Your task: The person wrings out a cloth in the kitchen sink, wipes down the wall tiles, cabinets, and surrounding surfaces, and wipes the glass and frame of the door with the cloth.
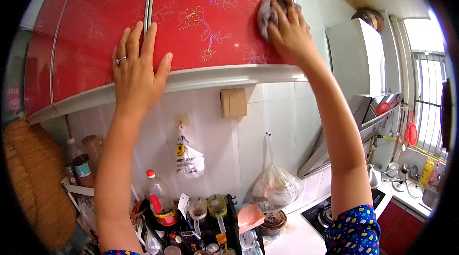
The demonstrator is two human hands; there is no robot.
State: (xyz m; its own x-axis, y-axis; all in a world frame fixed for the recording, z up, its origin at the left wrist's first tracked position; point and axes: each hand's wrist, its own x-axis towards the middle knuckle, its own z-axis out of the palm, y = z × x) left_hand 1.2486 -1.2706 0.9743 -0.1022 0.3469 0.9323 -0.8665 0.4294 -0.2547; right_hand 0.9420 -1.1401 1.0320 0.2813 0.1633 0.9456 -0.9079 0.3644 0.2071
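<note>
My right hand (pixel 289 30) presses a crumpled grey cloth (pixel 267 13) flat against the right part of a red cabinet door (pixel 229 25) with a flower pattern. Fingers spread, my left hand (pixel 141 66) lies on the cabinet front near the metal strip between two doors, over the lower edge. It holds nothing, and a ring shows on one finger. A pale metal rail (pixel 205 78) runs along the cabinet's bottom.
Below hang a white plastic bag (pixel 190 159) and a clear bag (pixel 275 185). Bottles and jars fill a black rack (pixel 232 207). At right are a range hood (pixel 356 126), a stove (pixel 318 216) and a barred window (pixel 428 80). A woven brown item (pixel 36 183) stands left.
</note>
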